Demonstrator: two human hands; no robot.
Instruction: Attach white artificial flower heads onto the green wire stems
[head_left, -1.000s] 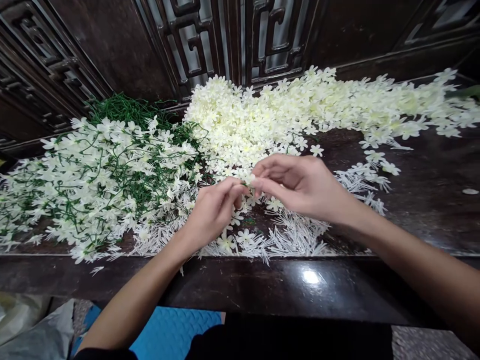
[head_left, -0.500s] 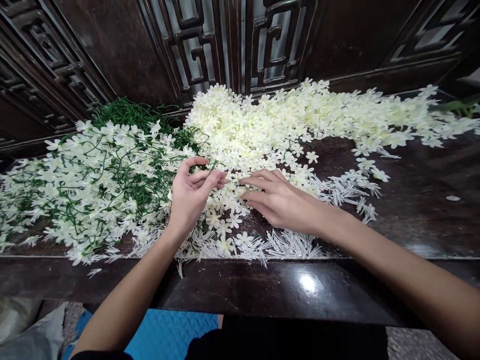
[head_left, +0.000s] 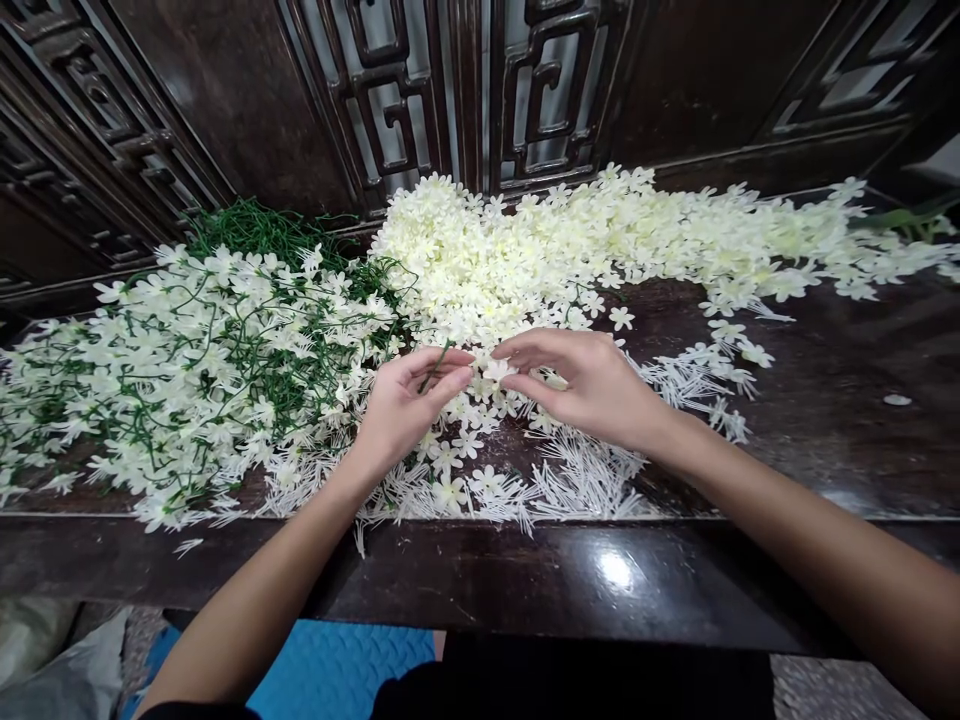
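My left hand (head_left: 409, 400) pinches a green plastic stem (head_left: 435, 366) between thumb and fingers. Close to its fingertips is a white artificial flower (head_left: 496, 371), which my right hand (head_left: 581, 385) grips at the edge between thumb and forefinger. The two hands nearly meet over the middle of the bench. Behind them lies a heap of loose pale-yellow and white artificial flowers (head_left: 465, 260). Left of my left hand spreads a pile of white flowers on green stems (head_left: 202, 350). Thin white stamen pieces (head_left: 585, 480) lie below my right hand.
A bundle of bare green stems (head_left: 262, 235) sits at the back left. The dark wooden bench (head_left: 840, 400) has a carved lattice back (head_left: 555, 90). Below its front edge, a blue mat (head_left: 352, 665) and pale bags (head_left: 60, 650) lie on the floor.
My right hand has closed from loose, spread fingers into a pinch on a white flower. My left hand has shifted slightly right and down, still with the green stem, and the hands are closer together.
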